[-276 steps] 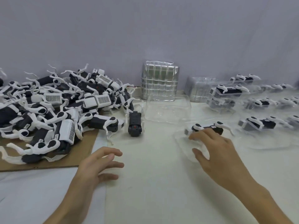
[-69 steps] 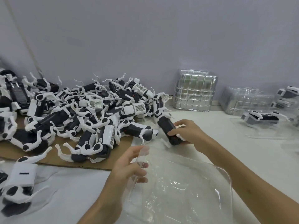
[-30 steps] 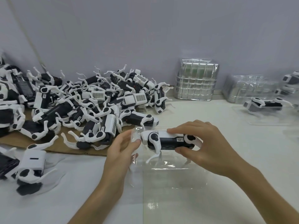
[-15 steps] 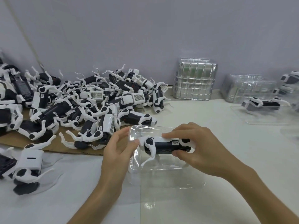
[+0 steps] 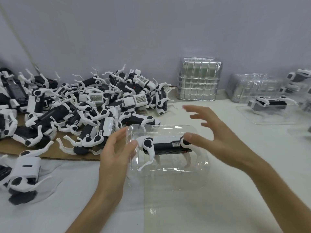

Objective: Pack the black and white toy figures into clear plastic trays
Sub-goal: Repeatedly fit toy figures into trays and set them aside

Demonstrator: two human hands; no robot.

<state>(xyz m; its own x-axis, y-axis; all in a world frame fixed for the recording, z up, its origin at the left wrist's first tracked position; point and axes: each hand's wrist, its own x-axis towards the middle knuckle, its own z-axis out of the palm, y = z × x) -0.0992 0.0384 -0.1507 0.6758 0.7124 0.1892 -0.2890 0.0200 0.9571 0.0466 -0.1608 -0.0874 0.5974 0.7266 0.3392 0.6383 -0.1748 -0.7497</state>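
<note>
- Nearest, at the lower left, one loose figure [image 5: 23,175] lay tipped over on the white surface [image 5: 218,207]. Part of another was cut off by the frame just beside it.
- The left hand [image 5: 116,153] grasped the left end of the clear tray [image 5: 168,184], with the thumb on the near wall and the fingers curled behind it.
- One toy figure [image 5: 165,146] stood on its legs inside that tray, lying lengthwise left to right, with a small white label on its black flank.
- The right hand [image 5: 217,140] was released, its fingers spread and somewhat blurred above the tray's right end. Only the thumb tip touched the white joint at the figure's right end.
- A brown cardboard sheet [image 5: 55,152] lay flat to the left of the tray, its near edge just beside the left hand.
- On the cardboard sat a tangled pile of figures [image 5: 84,106], too many to count. The closest ones lay just behind the tray's far rim and showed partly through the plastic.
- Well apart on the right, one packed figure [image 5: 269,103] sat in its own tray [image 5: 272,121]. More packed trays at the right edge were cut off, so their number could not be told.
- Against the wall were two stacks of empty trays: one upright stack [image 5: 198,79] and a lower stack [image 5: 252,88] to its right.
- Behind everything rose a plain pale wall [image 5: 151,31].
</note>
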